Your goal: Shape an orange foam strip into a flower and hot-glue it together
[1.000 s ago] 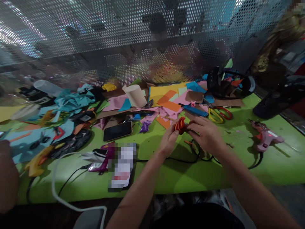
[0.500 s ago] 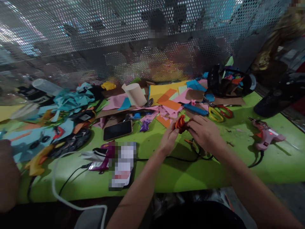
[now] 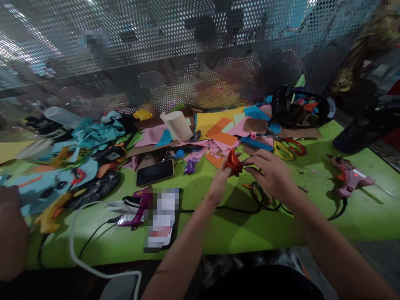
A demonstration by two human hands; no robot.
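Both my hands meet above the middle of the green table (image 3: 237,233) around a small curled orange paper piece (image 3: 233,162). My left hand (image 3: 220,181) pinches it from below and the left. My right hand (image 3: 271,171) grips its right side with closed fingers. Loose orange, pink and blue paper scraps (image 3: 222,139) lie just beyond my hands. A black cable (image 3: 256,200) runs under my right wrist.
Yellow and red scissors (image 3: 286,148) and a blue knife (image 3: 256,143) lie behind my right hand. A pink glue gun (image 3: 348,179) rests at right. A phone (image 3: 154,171), a paper roll (image 3: 177,125) and a black basket (image 3: 300,110) stand around. Another person's arm (image 3: 11,233) shows at left.
The orange paper piece has turned a little between my fingers and sits slightly higher and further left. My hands have shifted with it only slightly.
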